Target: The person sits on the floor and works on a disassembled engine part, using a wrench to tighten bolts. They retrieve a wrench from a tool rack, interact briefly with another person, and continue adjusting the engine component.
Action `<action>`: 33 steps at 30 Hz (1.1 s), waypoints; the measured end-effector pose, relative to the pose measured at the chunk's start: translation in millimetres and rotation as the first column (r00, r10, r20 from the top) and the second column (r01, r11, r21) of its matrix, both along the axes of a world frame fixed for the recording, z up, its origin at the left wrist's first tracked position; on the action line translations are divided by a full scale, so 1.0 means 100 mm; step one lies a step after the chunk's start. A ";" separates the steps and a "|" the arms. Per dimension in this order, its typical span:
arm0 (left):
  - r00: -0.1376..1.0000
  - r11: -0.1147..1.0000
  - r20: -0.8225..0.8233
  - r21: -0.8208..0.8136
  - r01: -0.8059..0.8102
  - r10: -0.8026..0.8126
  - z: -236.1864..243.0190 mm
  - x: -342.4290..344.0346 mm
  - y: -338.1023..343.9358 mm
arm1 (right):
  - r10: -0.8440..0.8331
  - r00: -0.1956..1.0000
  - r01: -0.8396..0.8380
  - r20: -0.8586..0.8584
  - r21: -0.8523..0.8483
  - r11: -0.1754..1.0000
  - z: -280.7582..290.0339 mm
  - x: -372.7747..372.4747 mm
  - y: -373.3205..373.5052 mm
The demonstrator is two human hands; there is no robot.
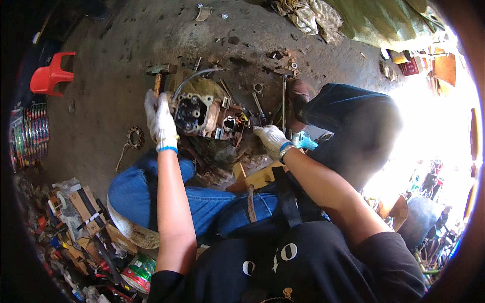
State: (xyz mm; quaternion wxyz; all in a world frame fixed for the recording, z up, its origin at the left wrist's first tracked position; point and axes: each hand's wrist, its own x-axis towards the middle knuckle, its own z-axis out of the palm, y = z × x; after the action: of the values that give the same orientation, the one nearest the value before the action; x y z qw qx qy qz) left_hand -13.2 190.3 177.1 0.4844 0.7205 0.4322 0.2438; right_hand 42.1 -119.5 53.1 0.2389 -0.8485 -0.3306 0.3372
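Observation:
My left hand (160, 123), in a white glove, is closed round the wooden handle of a hammer (157, 68), its head pointing up the picture. Right beside it lies a greasy metal engine block (194, 113) with an open, bolted face and a grey hose (197, 73) arching over it. My gloved right hand (270, 139) is at the block's right end, fingers curled on something I cannot make out. Just above that hand lie a dark tool (261, 116) and a long steel bar (284, 101). A wooden piece (260, 177) sits below the block.
My bent legs surround the work. A red plastic stool (53, 74) stands at left, above coiled packaged goods (29, 134). Clutter (86, 217) and a tin (139, 272) fill the lower left. A metal ring (135, 137) lies on the floor. A green tarp (379, 20) and boxes are at upper right.

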 end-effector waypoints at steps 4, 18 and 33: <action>0.997 0.999 0.069 -0.027 0.041 -0.039 0.08 -0.28 -0.17 | -0.151 0.951 0.081 -0.268 -0.255 0.963 -0.39 0.14 0.21; 0.965 0.983 0.191 -0.079 -0.167 0.179 0.11 -0.47 -0.53 | -0.367 0.840 0.465 -0.400 0.182 0.866 0.37 0.34 0.84; 0.998 1.000 0.061 -0.011 -0.025 0.025 -0.05 -0.20 -0.21 | -0.131 0.788 -0.129 0.602 0.368 0.921 -0.13 -0.04 0.87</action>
State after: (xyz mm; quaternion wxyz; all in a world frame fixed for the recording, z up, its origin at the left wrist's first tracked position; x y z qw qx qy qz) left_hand -33.7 169.3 172.5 0.4980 0.7047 0.4275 0.2696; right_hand 38.2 -32.7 39.9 0.2821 -0.8468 -0.4500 -0.0306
